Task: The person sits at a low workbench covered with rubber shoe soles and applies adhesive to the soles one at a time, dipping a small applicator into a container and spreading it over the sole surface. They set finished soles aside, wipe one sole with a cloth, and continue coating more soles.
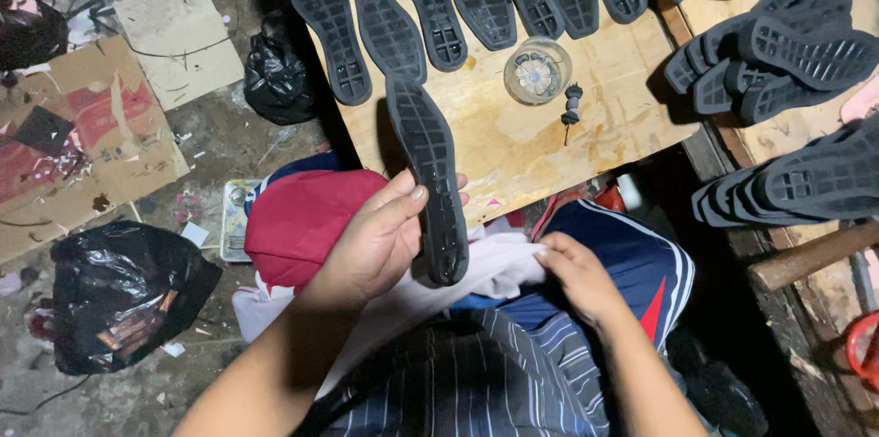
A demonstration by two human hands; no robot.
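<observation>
Over lap, my left hand (pixel 375 240) clamped on black sole (pixel 428 176); right hand (pixel 579 274) pinching white cloth (pixel 499 267). Risk: sole tip overhangs table (pixel 513 148), could knock glass jar (pixel 537 71).

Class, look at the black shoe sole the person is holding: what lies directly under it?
Under the black shoe sole, held by the left hand, its far end overlaps the wooden board. Its near end lies over white cloth pinched by the right hand. What the cloth covers is hidden.
</observation>
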